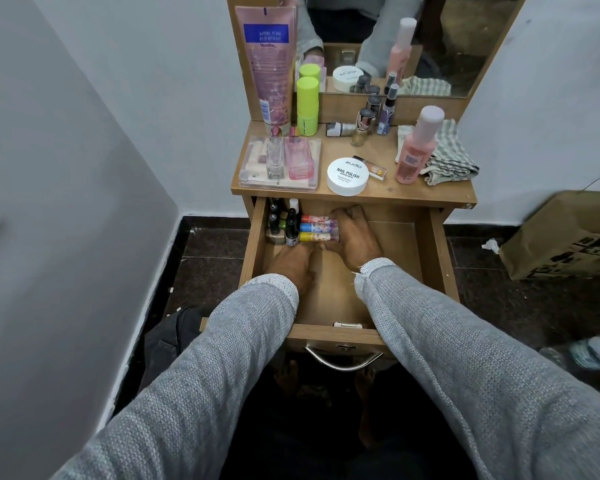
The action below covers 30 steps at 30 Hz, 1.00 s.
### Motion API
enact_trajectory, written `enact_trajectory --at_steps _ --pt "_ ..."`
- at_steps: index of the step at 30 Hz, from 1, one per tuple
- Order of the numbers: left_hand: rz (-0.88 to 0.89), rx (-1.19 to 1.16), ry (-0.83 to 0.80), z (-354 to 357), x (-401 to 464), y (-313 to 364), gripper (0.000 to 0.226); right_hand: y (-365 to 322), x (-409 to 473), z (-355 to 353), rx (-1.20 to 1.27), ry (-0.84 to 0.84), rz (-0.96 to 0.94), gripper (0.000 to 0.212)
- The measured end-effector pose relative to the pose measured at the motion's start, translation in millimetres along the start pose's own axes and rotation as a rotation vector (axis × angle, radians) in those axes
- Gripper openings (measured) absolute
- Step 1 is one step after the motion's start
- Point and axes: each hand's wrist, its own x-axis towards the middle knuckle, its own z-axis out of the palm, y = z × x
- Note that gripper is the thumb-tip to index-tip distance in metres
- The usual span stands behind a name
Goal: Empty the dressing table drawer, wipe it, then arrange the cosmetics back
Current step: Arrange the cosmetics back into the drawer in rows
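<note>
Reaching into the open drawer (430, 244), both hands are working at its far left corner. The right hand (352, 239) is lying against the ends of three small tubes (317, 228), red, blue and yellow, which are stacked side by side on the drawer floor; its fingers are curling round their right ends, grasping them. The left hand (293, 265) is sitting just near of the tubes, palm down, and whether its fingers are clenched or released I cannot tell, since the fingertips are hiding under the right hand. Left of the tubes, several small dark bottles (281, 225) are standing upright, packed into the drawer's far left corner.

On the table top (440, 190) a white nail polish remover tub (348, 176) is sitting at the near edge, a pink bottle (417, 150) is standing to its right beside a checked cloth (452, 157), and a clear case (279, 162) is lying at the left. A tall pink tube (269, 64) and a green bottle (307, 105) are standing at the far left against the mirror frame (395, 107).
</note>
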Motion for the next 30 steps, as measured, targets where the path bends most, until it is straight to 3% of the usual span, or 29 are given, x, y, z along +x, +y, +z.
enact_trajectory --at_steps 14,16,20,23,26,30 --pt "0.011 0.039 -0.007 -2 0 3 0.060 -8 -9 -15 0.024 -0.055 0.028 0.058" --pt "0.015 0.030 0.001 -3 -1 2 0.060 -15 -16 -28 -0.035 -0.044 0.012 0.050" --pt "-0.014 0.019 -0.023 -2 1 1 0.059 -26 -31 -70 -0.257 0.129 -0.167 0.014" --pt "-0.023 0.007 -0.023 0 2 0 0.061 -37 -37 -100 -0.254 0.301 -0.294 0.009" --pt "-0.032 0.006 -0.023 1 1 2 0.060 -46 -27 -115 -0.261 0.383 -0.310 0.016" --pt "-0.031 -0.008 -0.033 2 1 3 0.060 -45 -2 -119 -0.365 0.300 -0.194 0.042"
